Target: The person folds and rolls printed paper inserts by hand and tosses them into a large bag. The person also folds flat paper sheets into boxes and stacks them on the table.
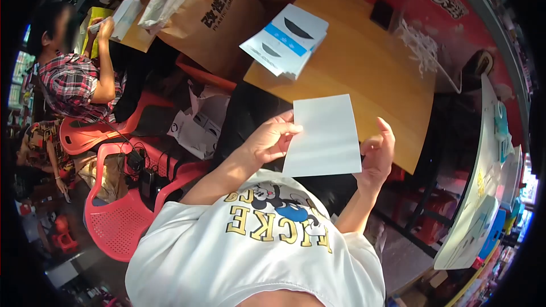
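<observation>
A blank white card [323, 136] is held up over my lap, in front of the near edge of the table. My left hand [270, 139] pinches its left edge, thumb on top and fingers behind. At the card's right edge is my right hand [377, 156], fingers apart and partly curled, one finger raised. Its palm side is close to the edge; whether it touches the card I cannot tell. Beyond the hands, a stack of printed white sheets [287, 40] with a blue band and black half-round shapes lies on the wooden table [352, 74].
A large brown paper sack [210, 23] stands left of the table. A clear bin with white paper strips [421, 48] and a dark phone-like object [381, 13] are at the right. Red plastic chairs [122, 216] stand left; a person in a plaid shirt [74, 88] sits there.
</observation>
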Available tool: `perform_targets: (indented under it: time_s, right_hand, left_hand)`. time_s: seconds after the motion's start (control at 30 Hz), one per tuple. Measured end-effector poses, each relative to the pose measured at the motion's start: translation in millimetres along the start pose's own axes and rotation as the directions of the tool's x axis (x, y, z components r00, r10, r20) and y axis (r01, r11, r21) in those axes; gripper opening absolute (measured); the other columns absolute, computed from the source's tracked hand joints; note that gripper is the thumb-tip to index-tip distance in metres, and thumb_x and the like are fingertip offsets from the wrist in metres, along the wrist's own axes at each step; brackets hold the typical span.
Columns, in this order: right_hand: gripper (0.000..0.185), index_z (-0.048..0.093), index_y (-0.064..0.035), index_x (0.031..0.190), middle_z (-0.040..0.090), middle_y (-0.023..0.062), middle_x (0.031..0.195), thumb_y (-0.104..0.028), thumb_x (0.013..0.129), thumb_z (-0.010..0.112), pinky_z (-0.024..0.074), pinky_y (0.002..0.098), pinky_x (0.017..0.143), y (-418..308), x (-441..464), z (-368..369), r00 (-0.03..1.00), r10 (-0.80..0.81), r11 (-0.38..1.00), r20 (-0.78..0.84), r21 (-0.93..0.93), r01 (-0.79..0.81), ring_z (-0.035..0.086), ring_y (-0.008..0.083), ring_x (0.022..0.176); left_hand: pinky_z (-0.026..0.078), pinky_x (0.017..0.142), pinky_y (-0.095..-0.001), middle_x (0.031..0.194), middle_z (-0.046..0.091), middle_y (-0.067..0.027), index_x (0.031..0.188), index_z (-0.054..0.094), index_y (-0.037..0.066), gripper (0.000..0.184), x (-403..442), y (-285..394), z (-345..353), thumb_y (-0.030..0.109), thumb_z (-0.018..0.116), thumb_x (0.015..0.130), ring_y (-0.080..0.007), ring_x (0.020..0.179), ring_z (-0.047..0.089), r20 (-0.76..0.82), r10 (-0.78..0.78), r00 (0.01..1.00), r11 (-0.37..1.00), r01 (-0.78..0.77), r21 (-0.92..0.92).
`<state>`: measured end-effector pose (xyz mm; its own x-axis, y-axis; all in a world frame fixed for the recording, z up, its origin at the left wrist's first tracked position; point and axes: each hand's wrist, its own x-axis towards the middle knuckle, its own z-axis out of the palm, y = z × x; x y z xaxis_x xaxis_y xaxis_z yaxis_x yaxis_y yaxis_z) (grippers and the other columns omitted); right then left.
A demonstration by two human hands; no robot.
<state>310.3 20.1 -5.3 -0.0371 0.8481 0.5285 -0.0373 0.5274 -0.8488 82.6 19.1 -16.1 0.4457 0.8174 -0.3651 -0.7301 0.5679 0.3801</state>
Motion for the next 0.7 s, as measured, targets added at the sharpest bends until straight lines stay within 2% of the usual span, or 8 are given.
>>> perform_targets:
  time_s: [0.03, 0.07, 0.17, 0.3, 0.5, 0.57, 0.63, 0.7]
  right_hand:
    - [0.049, 0.06, -0.0003, 0.111, 0.049, 0.0192, 0.124, -0.022, 0.071, 0.078, 0.0457, 0.0269, 0.065, 0, -1, 0, 0.986, -0.141, 0.984, 0.089, -0.099, 0.15, 0.053, 0.0142, 0.072]
    - [0.023, 0.066, -0.0002, 0.095, 0.059, 0.0179, 0.11, -0.005, 0.072, 0.069, 0.0474, 0.0283, 0.066, -14, 9, 3, 0.964, -0.197, 0.968, 0.179, -0.122, 0.22, 0.058, 0.0168, 0.075]
    - [0.029, 0.067, 0.0001, 0.083, 0.066, 0.0117, 0.082, 0.011, 0.06, 0.054, 0.0467, 0.0272, 0.063, -17, 9, 4, 0.967, -0.102, 0.99, 0.232, -0.067, 0.12, 0.062, 0.0204, 0.073]
    - [0.019, 0.067, 0.0008, 0.087, 0.067, 0.0108, 0.078, 0.004, 0.068, 0.063, 0.0437, 0.0242, 0.058, -14, 4, 12, 0.988, -0.061, 0.997, 0.141, 0.056, 0.054, 0.059, 0.0181, 0.068]
    - [0.014, 0.067, -0.0016, 0.087, 0.06, 0.0074, 0.08, -0.003, 0.074, 0.069, 0.0415, 0.0238, 0.056, -19, -1, 14, 0.992, -0.057, 0.977, 0.115, -0.196, 0.078, 0.055, 0.0147, 0.069]
    - [0.004, 0.065, 0.0001, 0.082, 0.059, 0.0068, 0.081, 0.0, 0.078, 0.067, 0.0407, 0.0216, 0.057, -24, 0, 22, 0.985, 0.135, 0.975, -0.111, -0.163, -0.152, 0.053, 0.0116, 0.069]
    - [0.006, 0.064, 0.001, 0.08, 0.057, 0.0076, 0.095, -0.003, 0.081, 0.068, 0.0402, 0.021, 0.068, -10, 1, 22, 0.967, 0.186, 0.981, -0.172, -0.022, -0.193, 0.052, 0.0117, 0.08]
    - [0.009, 0.062, 0.0014, 0.077, 0.055, 0.0084, 0.104, -0.004, 0.081, 0.068, 0.0397, 0.0225, 0.076, -1, 2, 20, 0.96, 0.228, 0.973, -0.165, 0.011, -0.229, 0.051, 0.0118, 0.088]
  left_hand:
    - [0.055, 0.081, -0.0285, 0.114, 0.058, -0.0121, 0.127, 0.044, 0.001, 0.042, -2, 1, -1, -0.004, 0.046, 0.085, -0.0183, 0.098, 0.063, 0.017, -0.022, 1.0, 0.999, 0.021, 0.029]
    - [0.055, 0.082, -0.0299, 0.115, 0.057, -0.0127, 0.127, 0.044, 0.001, 0.042, 0, -3, -4, -0.003, 0.046, 0.085, -0.0179, 0.097, 0.063, -0.001, -0.012, 1.0, 1.0, 0.012, 0.028]
    - [0.054, 0.082, -0.0302, 0.117, 0.056, -0.0103, 0.131, 0.041, 0.002, 0.047, -1, -4, -14, -0.003, 0.048, 0.084, -0.0159, 0.098, 0.061, 0.037, 0.044, 0.998, 0.994, -0.047, 0.1]
    - [0.049, 0.088, -0.0294, 0.122, 0.054, -0.0075, 0.137, 0.036, 0.006, 0.056, -3, -5, -9, -0.003, 0.05, 0.084, -0.014, 0.106, 0.056, -0.029, 0.212, 0.977, 0.975, -0.209, 0.076]
    - [0.051, 0.086, -0.0311, 0.115, 0.06, -0.012, 0.126, 0.05, -0.001, 0.041, -4, -9, -8, -0.006, 0.051, 0.085, -0.0174, 0.102, 0.06, -0.023, 0.426, 0.904, 0.87, -0.403, 0.283]
    - [0.049, 0.089, -0.0294, 0.114, 0.063, -0.0113, 0.115, 0.06, 0.0, 0.034, -5, -11, -11, -0.01, 0.047, 0.086, -0.018, 0.101, 0.062, 0.071, 0.577, 0.814, 0.658, -0.515, 0.55]
    - [0.047, 0.091, -0.0279, 0.113, 0.064, -0.0103, 0.106, 0.067, 0.002, 0.037, -7, -7, -9, -0.016, 0.047, 0.08, -0.0197, 0.104, 0.061, 0.302, 0.682, 0.666, 0.283, -0.621, 0.731]
    - [0.047, 0.091, -0.0306, 0.114, 0.063, -0.0148, 0.105, 0.066, -0.004, 0.036, -16, 0, 0, -0.016, 0.052, 0.075, -0.0225, 0.107, 0.059, 0.453, 0.611, 0.649, 0.065, -0.611, 0.789]
